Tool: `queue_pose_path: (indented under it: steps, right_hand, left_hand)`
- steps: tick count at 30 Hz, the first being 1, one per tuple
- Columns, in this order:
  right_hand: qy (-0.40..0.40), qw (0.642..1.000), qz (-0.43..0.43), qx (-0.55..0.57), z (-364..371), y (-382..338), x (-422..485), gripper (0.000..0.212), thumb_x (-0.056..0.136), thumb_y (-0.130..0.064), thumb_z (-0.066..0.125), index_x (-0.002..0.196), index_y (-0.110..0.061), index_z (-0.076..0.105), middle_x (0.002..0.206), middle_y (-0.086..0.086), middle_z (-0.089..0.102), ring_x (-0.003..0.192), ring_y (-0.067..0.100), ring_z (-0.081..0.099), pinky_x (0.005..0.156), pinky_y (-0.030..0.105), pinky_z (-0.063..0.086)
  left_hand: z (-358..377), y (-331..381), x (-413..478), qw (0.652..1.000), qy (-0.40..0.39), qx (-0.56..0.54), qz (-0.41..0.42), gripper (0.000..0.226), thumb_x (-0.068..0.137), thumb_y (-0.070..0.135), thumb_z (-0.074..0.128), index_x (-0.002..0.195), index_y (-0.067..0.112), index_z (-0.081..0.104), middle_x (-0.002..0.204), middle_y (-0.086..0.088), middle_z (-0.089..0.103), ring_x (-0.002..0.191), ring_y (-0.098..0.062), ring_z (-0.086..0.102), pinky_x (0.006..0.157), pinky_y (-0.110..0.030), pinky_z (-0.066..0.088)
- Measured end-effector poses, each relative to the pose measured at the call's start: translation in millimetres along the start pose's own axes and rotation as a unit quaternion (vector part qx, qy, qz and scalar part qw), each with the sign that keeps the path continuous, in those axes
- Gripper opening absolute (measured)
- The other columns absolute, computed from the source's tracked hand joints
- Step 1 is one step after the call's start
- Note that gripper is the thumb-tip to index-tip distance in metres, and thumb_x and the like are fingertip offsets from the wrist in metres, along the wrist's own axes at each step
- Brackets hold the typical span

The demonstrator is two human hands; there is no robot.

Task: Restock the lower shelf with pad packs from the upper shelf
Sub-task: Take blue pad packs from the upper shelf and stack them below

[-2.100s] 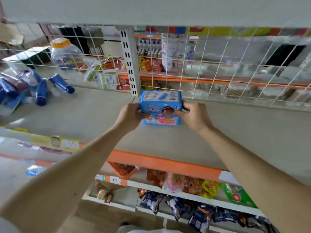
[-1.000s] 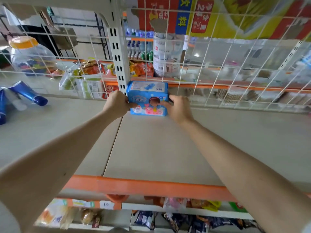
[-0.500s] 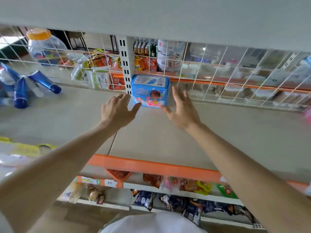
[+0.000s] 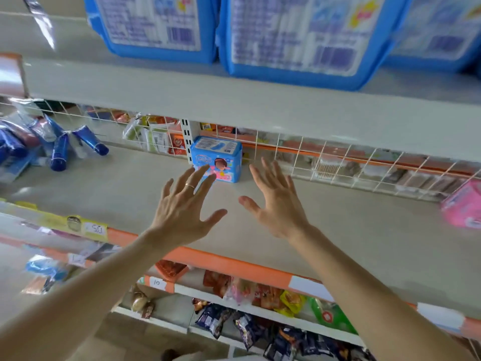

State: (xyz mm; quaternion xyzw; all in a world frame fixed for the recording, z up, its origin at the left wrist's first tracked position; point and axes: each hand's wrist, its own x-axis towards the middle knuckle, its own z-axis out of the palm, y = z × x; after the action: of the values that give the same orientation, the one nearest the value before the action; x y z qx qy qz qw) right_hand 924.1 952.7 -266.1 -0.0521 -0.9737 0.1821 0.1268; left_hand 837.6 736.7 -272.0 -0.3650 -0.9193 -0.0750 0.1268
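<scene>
Left hand: fingers spread, holding nothing. Right hand: likewise spread, empty.
Pad pack: upright at 12 o'clock, just beyond fingertips, at back of lower shelf, beside post.
Judged next: reach toward 12–1 o'clock for spare packs on upper shelf.
Grip one by both ends, lift clear of lip, avoid dragging neighbours.
Set down at 3 o'clock of pad pack, touching, label forward, back against wire grid.

light bright, even; shadows soft; blur along top and left edges; wide-angle bowing at borders
</scene>
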Motion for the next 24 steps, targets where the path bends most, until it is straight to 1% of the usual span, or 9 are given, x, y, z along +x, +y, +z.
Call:
queue_pose_path:
  steps: [4,7,8,10,12,15,17,19,24]
  right_hand:
    - [-0.020,0.999,-0.028,-0.004,-21.5,7.4,-28.7,0.088,0.084,-0.077,0.017,0.159,-0.033,0.005,0.161,-0.012,-0.018,0.152,0.015,-0.019,0.123,0.044,-0.009]
    - [-0.026,0.999,-0.041,-0.003,-35.1,10.4,-49.1,0.084,0.086,-0.077,0.013,0.158,-0.036,0.001,0.160,-0.013,-0.022,0.151,0.013,-0.023,0.121,0.046,-0.012]
    - [-0.026,0.999,-0.045,-0.005,-39.9,9.8,-56.4,0.083,0.086,-0.077,0.013,0.158,-0.037,-0.002,0.161,-0.013,-0.023,0.150,0.013,-0.024,0.121,0.046,-0.013]
    - [-0.018,0.999,-0.045,-0.009,-50.5,6.3,-71.5,0.082,0.088,-0.077,0.014,0.156,-0.039,-0.010,0.161,-0.013,-0.026,0.149,0.011,-0.026,0.120,0.045,-0.015]
    - [-0.005,0.999,-0.040,-0.012,-64.3,-1.9,-89.5,0.082,0.090,-0.076,0.017,0.155,-0.039,-0.016,0.161,-0.015,-0.029,0.148,0.009,-0.029,0.119,0.043,-0.017]
    - [0.007,0.999,-0.023,-0.034,-83.2,-16.4,-118.6,0.083,0.090,-0.078,0.016,0.153,-0.039,-0.023,0.159,-0.017,-0.033,0.146,0.007,-0.032,0.119,0.042,-0.018]
    - [0.024,0.998,-0.013,-0.054,-93.7,-27.7,-135.7,0.083,0.090,-0.079,0.014,0.153,-0.039,-0.022,0.159,-0.016,-0.032,0.147,0.008,-0.030,0.120,0.042,-0.016]
    - [0.039,0.997,0.002,-0.064,-101.9,-41.6,-152.4,0.083,0.090,-0.079,0.014,0.154,-0.038,-0.019,0.160,-0.017,-0.031,0.148,0.007,-0.029,0.121,0.042,-0.014]
    - [0.071,0.994,0.031,-0.082,-118.2,-75.3,-195.0,0.085,0.089,-0.080,0.020,0.155,-0.038,-0.014,0.160,-0.019,-0.029,0.148,0.005,-0.026,0.123,0.042,-0.008]
  left_hand:
    - [-10.2,37.5,-21.5,0.999,-0.025,0.005,-0.026,0.086,0.086,0.079,0.027,0.153,0.026,0.035,0.167,0.002,0.018,0.152,-0.028,0.021,0.116,-0.063,0.025]
    - [-19.2,59.7,-35.0,0.997,-0.052,0.002,-0.048,0.089,0.085,0.083,0.011,0.156,0.031,0.025,0.168,0.006,0.006,0.154,-0.024,0.009,0.120,-0.063,0.013]
    - [-23.2,65.7,-40.1,0.997,-0.052,0.001,-0.052,0.090,0.085,0.083,0.006,0.157,0.032,0.024,0.168,0.006,0.005,0.154,-0.023,0.008,0.120,-0.063,0.013]
    - [-34.4,75.5,-49.4,0.998,-0.041,0.002,-0.044,0.088,0.087,0.083,0.006,0.156,0.032,0.026,0.168,0.004,0.010,0.154,-0.026,0.014,0.117,-0.066,0.021]
    - [-47.8,81.8,-57.0,1.000,-0.016,0.001,-0.021,0.083,0.091,0.079,0.014,0.154,0.029,0.029,0.166,0.000,0.019,0.151,-0.029,0.023,0.112,-0.068,0.029]
    - [-69.4,86.8,-68.9,1.000,0.019,-0.010,0.017,0.079,0.091,0.075,0.026,0.152,0.025,0.033,0.167,-0.002,0.018,0.150,-0.030,0.024,0.112,-0.069,0.028]
    - [-83.6,88.8,-80.1,0.998,0.039,-0.026,0.034,0.080,0.091,0.074,0.028,0.153,0.024,0.034,0.167,-0.001,0.016,0.151,-0.030,0.022,0.114,-0.068,0.026]
    - [-97.8,89.2,-95.0,0.997,0.041,-0.035,0.046,0.081,0.092,0.076,0.024,0.154,0.026,0.032,0.167,0.001,0.017,0.152,-0.028,0.022,0.115,-0.065,0.025]
    - [-128.1,88.3,-133.3,0.995,0.039,-0.045,0.084,0.083,0.093,0.078,0.018,0.153,0.024,0.036,0.163,-0.001,0.029,0.148,-0.028,0.032,0.113,-0.064,0.031]
